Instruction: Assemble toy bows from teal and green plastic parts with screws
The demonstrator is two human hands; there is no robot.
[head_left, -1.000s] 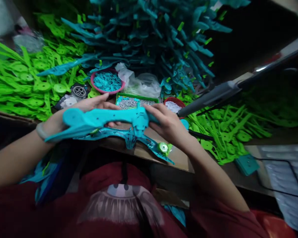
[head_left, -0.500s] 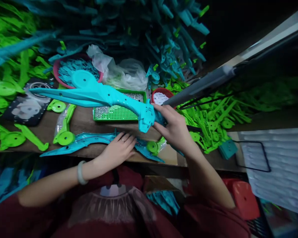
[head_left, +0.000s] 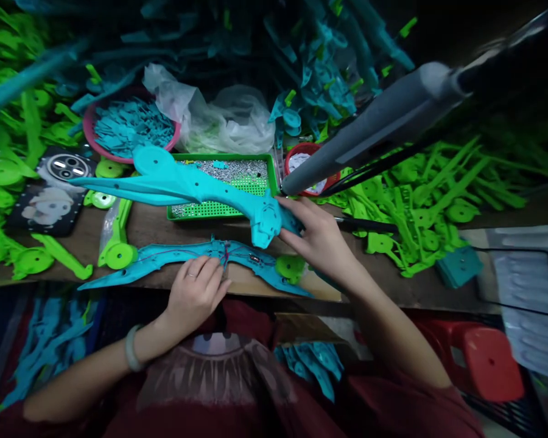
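Note:
My right hand (head_left: 317, 237) grips a turquoise plastic toy shell (head_left: 201, 185) by its right end, beside a sculpted animal-like head. The shell is held over the bench, outer face up, its round disc and long pointed tip reaching left. Below it lies a matching curved shell half (head_left: 164, 254), hollow side up, with thin red wires and a small metal part inside. My left hand (head_left: 198, 289) is at this half's near edge, fingers bent over it beside the wires; its fingertips are partly hidden. A green perforated tray (head_left: 223, 210) of small screws sits behind.
A grey power screwdriver (head_left: 369, 131) slants in from the upper right. Behind stand a pink basket (head_left: 86, 125) of small turquoise parts and a red basket (head_left: 296, 149) with white pieces. Lime-green parts (head_left: 420, 213) pile up at both sides. A phone (head_left: 50, 201) lies left.
My left hand has slid left and toward me, bending its fingers and uncovering the wires in the lower shell half. My right hand still holds the upper shell. The view has shifted slightly.

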